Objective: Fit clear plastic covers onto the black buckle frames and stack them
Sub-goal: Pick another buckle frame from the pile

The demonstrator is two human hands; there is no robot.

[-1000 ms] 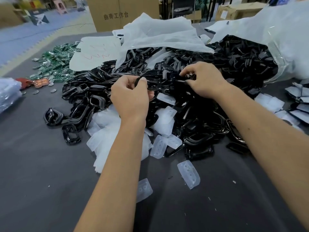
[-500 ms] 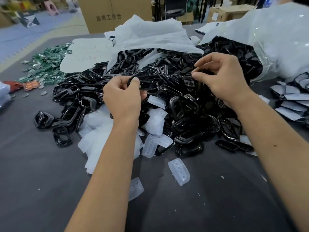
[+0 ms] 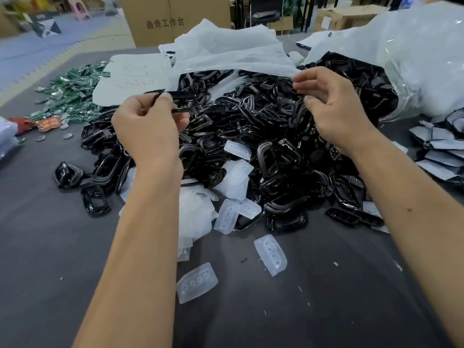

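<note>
Pinching frame (image 3: 175,95) in left hand (image 3: 148,126) above pile (image 3: 251,136) at table centre; right hand (image 3: 334,109) loosely curled, holding nothing. Needing cover (image 3: 270,254) next, nr table's near edge; lining up w/ frame before pressing.

Black buckle frames (image 3: 251,126) heaped on table; clear plastic covers (image 3: 270,250) scattered at pile's near edge.

We list one dark grey table (image 3: 62,259), bearing: heap of black buckle frames (image 3: 251,136); clear plastic covers (image 3: 270,254) loose at its near edge; green packets (image 3: 72,92) far left; white sheets (image 3: 226,54); clear bag (image 3: 414,59) far right.
</note>
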